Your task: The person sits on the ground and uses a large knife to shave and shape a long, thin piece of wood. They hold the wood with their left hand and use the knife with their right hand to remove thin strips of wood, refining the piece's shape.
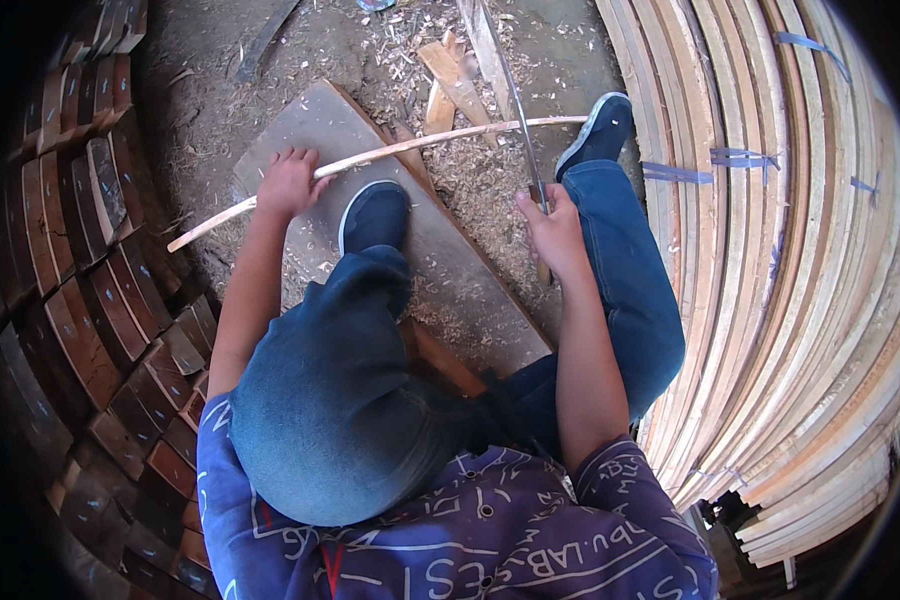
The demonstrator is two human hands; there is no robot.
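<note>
A long, slightly curved pale wooden stick [435, 140] stretches from the left to beside my right shoe. My left hand [288, 184] grips it near its left end, the fingers over it and the thumb on the near side. In my right hand [551, 228] is a long narrow-bladed knife [514, 85], its handle partly hidden by my fingers. The blade points away from me and crosses the stick near its right end; whether they touch I cannot tell. Under the stick's left part lies a wide flat board [450, 275], with my left shoe [376, 217] on it.
Stacked reddish-brown wood blocks [85, 340] stand along the left. Bundles of long pale wooden strips [715, 300], tied with bluish straps [745, 158], line the right. Offcuts [455, 85] and wood shavings lie on the ground ahead. My right shoe [598, 130] rests near the strips.
</note>
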